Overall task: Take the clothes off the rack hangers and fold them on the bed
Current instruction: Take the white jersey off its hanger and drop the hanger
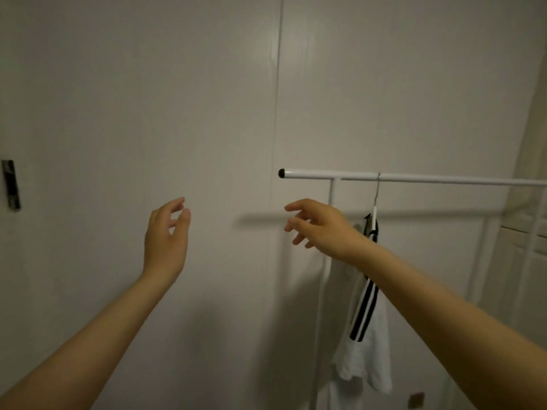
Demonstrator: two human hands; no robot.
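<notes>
Both hands are raised in front of a pale wall, empty, with fingers loosely spread: the left hand (pixel 167 235) is out in open space well left of the rack, and the right hand (pixel 318 226) is just below the black-capped end of the white rack (pixel 444 180) bar, touching nothing. One white shirt (pixel 367 350) with black stripes down its side hangs from a white hanger (pixel 375 207) hooked over the bar, partly hidden behind the right forearm. A small dark fitting (pixel 11 184) is fixed to the wall at the far left, and a curtain (pixel 529 149) hangs at the right edge.
</notes>
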